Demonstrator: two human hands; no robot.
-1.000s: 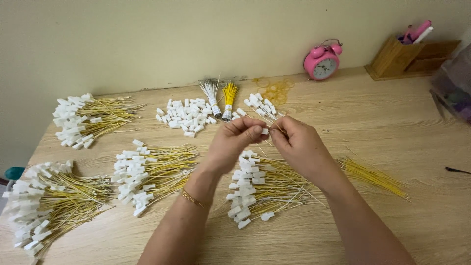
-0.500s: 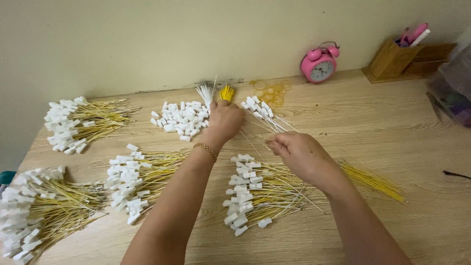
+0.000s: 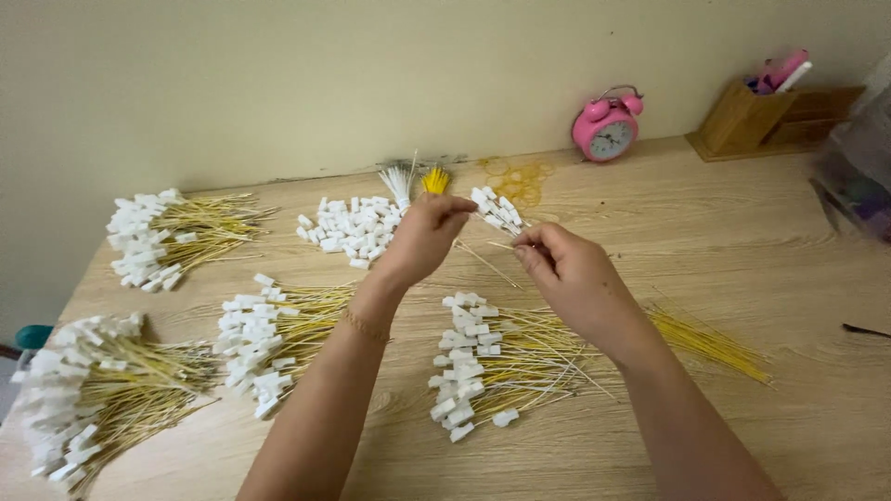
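Note:
My left hand [image 3: 429,232] is raised over the table between a heap of loose white plastic connectors [image 3: 353,225] and a small cluster of connectors [image 3: 498,211], fingers curled; whether it pinches a connector I cannot tell. My right hand [image 3: 566,269] pinches a thin wire [image 3: 483,260] that runs toward the left hand. Below both hands lies a pile of yellow wires with white connectors fitted [image 3: 483,357]. An upright bundle of white and yellow wires [image 3: 418,181] stands just behind my left hand.
Three more bundles of finished yellow wires with white ends lie at far left [image 3: 162,237], middle left [image 3: 269,334] and near left [image 3: 88,399]. Bare yellow wires [image 3: 710,339] lie at right. A pink alarm clock [image 3: 605,130] and wooden organiser [image 3: 752,116] stand at the wall.
My left hand reached out to the connector heap near the wire bundle, then drew back toward my right hand. My right hand stayed over the middle pile, holding the wire.

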